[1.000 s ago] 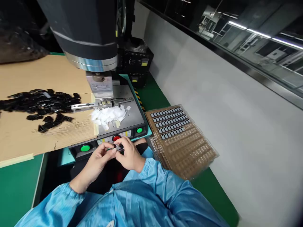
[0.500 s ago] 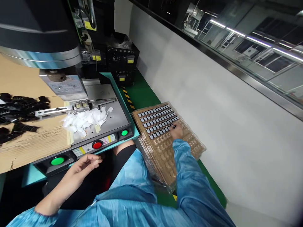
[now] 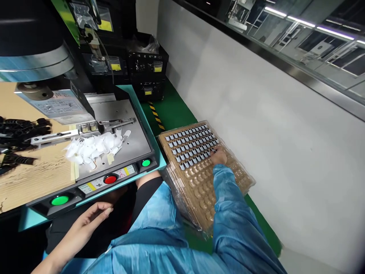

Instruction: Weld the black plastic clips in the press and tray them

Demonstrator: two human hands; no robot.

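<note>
My right hand (image 3: 219,156) reaches down to a clear-brown plastic tray (image 3: 201,196), its fingers closed on a small black-and-grey part (image 3: 213,151) at the end of a row. Fingers hide most of this part. Several rows of matching grey-faced parts (image 3: 194,143) fill the far half of the tray; the near half shows bare pockets. My left hand (image 3: 88,222) hangs in front of the machine's front panel (image 3: 94,185), thumb and fingers curled together with nothing visible in them.
A press machine head (image 3: 54,101) overhangs a metal bed at left, where white plastic pieces (image 3: 95,146) are heaped. Black parts (image 3: 24,133) lie on cardboard beyond. Green buttons (image 3: 59,200) and a red button (image 3: 110,179) line the front. Black bins (image 3: 146,68) stand behind; a wall (image 3: 256,125) rises right.
My right hand has shifted slightly right along the row of the tray. My left hand has dropped a little away from the machine's front. The whole view has turned slightly.
</note>
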